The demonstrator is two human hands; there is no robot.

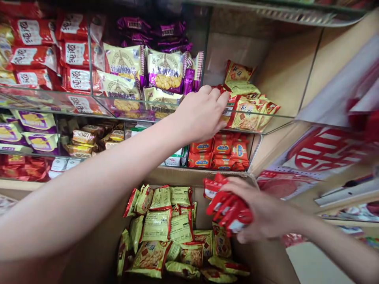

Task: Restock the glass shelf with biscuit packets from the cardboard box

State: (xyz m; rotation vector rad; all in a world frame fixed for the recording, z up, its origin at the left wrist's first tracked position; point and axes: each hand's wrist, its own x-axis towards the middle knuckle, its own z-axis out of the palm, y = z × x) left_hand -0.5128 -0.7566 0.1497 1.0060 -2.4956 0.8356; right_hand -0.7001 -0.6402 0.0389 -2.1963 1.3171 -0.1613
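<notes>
My left hand [207, 112] reaches into the right compartment of the upper shelf. Its fingers are bent round a red-edged biscuit packet [231, 107], and its palm side is hidden. Right beside it, yellow-and-red biscuit packets [247, 114] lean in a loose pile. Over the right edge of the cardboard box, my right hand [257, 209] clasps a bunch of red-edged biscuit packets [227, 207], seen edge-on and slightly blurred. Below, the box [204, 215] holds many loose yellow biscuit packets [156, 225] of the same look.
A glass divider [206, 47] and a low glass front [266, 122] bound the compartment. Purple-and-cream biscuit packets [164, 71] stand to the left, red packets [75, 53] farther left. Orange packets [222, 146] fill the shelf below. Plastic bags with red print [325, 150] hang at right.
</notes>
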